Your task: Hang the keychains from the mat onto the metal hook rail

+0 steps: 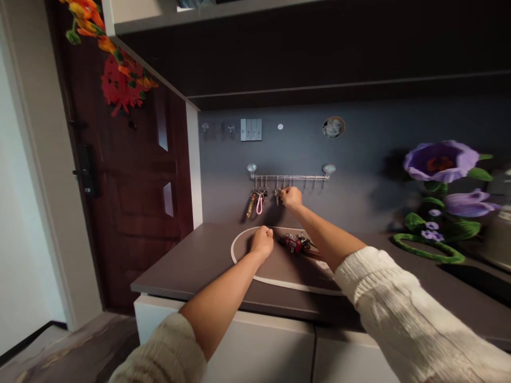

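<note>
My right hand (pixel 291 197) reaches up to the hook rail (pixel 290 176) on the grey wall, its fingers pinched on a key bunch (pixel 277 194) hanging at a hook. Two other key bunches, one with a pink strap (pixel 260 203) and one with a gold fob (pixel 251 205), hang further left on the rail. My left hand (pixel 262 242) rests as a closed fist on the oval tray (pixel 279 279) on the countertop. I cannot see whether the fist holds anything. A bunch of keys with a red fob (pixel 294 243) lies in the tray just right of that fist.
A dark wooden door (pixel 128 175) with a lock stands at the left, hung with red and orange flower decorations. Large purple fabric flowers (pixel 441 162) sit on the counter at the right. Switches (pixel 251 129) and small hooks are on the wall above the rail.
</note>
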`<state>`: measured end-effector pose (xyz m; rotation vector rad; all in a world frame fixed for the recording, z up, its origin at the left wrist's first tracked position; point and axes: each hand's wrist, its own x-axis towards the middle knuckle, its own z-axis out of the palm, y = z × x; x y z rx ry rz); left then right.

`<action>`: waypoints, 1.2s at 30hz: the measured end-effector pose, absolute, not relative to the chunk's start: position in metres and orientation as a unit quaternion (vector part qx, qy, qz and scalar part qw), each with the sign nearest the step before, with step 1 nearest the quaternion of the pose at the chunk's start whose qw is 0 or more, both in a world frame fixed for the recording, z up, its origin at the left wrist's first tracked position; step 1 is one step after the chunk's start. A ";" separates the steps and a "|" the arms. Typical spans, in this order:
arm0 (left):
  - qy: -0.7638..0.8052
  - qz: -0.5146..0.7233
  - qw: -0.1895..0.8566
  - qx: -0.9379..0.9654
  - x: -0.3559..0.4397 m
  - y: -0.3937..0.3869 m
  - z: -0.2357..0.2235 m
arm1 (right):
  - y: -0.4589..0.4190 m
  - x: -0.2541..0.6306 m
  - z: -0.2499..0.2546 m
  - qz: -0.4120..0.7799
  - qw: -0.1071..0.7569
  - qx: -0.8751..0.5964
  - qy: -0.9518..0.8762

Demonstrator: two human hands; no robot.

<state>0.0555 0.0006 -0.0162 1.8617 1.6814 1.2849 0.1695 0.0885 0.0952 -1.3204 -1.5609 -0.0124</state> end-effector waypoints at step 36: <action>0.669 0.304 0.099 0.671 0.068 -0.004 0.002 | -0.031 0.207 0.006 -0.039 0.332 -0.541 -0.772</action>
